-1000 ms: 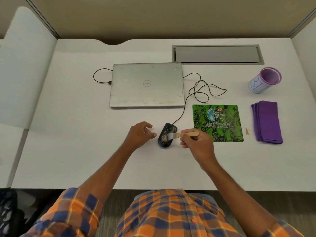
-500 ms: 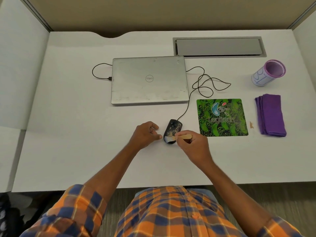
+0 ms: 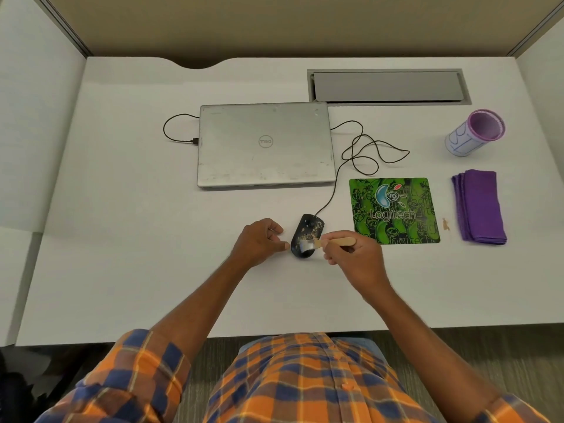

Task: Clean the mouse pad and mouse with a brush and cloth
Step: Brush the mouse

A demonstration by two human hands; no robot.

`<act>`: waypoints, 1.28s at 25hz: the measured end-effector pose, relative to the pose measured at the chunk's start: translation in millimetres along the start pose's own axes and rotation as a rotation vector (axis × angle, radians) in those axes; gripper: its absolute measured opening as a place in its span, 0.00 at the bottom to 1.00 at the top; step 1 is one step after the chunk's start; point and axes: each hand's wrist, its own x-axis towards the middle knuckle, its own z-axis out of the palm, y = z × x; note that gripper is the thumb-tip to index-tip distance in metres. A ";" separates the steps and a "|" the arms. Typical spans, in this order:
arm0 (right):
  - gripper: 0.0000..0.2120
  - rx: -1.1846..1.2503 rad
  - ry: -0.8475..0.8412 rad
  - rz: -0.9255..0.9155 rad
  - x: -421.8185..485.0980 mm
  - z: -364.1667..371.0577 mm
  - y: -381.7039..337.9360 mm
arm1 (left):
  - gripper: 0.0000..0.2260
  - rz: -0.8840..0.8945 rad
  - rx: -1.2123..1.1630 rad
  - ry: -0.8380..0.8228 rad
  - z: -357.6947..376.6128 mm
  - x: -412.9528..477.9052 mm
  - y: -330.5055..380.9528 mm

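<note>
While the right hand [image 3: 354, 259] pinches the brush [image 3: 340, 241] on the crumb-speckled mouse [image 3: 308, 230] beside the pad [image 3: 393, 210], the left hand [image 3: 259, 241] rests loosely curled, empty; the folded cloth [image 3: 479, 206] looks unused, so wiping is probably yet to come.

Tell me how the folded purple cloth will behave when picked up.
Probably floppy: the purple cloth lies in stacked folds, so it may unfold and drape if pinched by one edge. Likely light; lying flat, it should not roll.
</note>
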 end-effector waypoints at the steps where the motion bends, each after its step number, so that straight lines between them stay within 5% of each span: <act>1: 0.06 -0.005 -0.025 0.002 0.3 6.2 -0.5 | 0.15 0.000 0.010 0.004 0.4 0.0 0.1; 32: 0.08 0.186 0.090 0.153 19.9 -25.7 13.8 | 0.20 -0.074 0.058 0.077 18.0 -2.3 23.7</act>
